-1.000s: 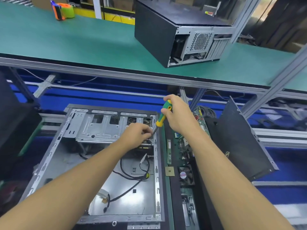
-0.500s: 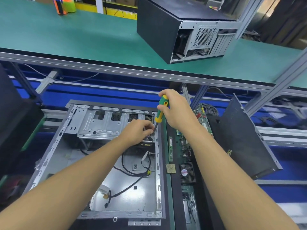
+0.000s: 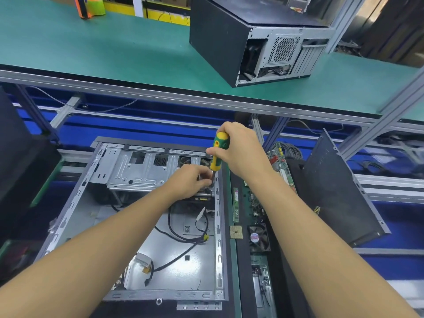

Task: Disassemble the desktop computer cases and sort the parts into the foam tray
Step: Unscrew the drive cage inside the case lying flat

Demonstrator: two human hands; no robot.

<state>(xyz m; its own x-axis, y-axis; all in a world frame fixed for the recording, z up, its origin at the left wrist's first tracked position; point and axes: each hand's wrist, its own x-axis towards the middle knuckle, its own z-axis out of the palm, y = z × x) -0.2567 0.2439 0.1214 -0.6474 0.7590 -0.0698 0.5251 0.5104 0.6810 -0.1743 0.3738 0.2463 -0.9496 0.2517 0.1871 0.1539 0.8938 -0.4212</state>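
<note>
An open desktop case [image 3: 96, 203] lies flat in front of me, its silver drive bracket [image 3: 137, 171] at the far end and black cables [image 3: 183, 237] loose on its floor. My right hand [image 3: 241, 152] grips a green and yellow screwdriver [image 3: 218, 152], tip down at the case's far right corner. My left hand [image 3: 190, 182] is curled at that same corner beside the tip; what its fingers pinch is hidden. Right of the case, a dark foam tray [image 3: 243, 267] holds a memory stick [image 3: 236, 207], a CPU chip [image 3: 236, 232] and a small fan [image 3: 258, 238].
A second black computer case [image 3: 229, 40] stands on the green conveyor bench [image 3: 114, 47] above. A black side panel [image 3: 339, 193] leans at the right, with a circuit board [image 3: 277, 157] behind it. An orange and green tape dispenser [image 3: 89, 6] sits far left.
The right hand has tipped the screwdriver more upright over the corner. The left hand stays at the same spot. The view has shifted slightly.
</note>
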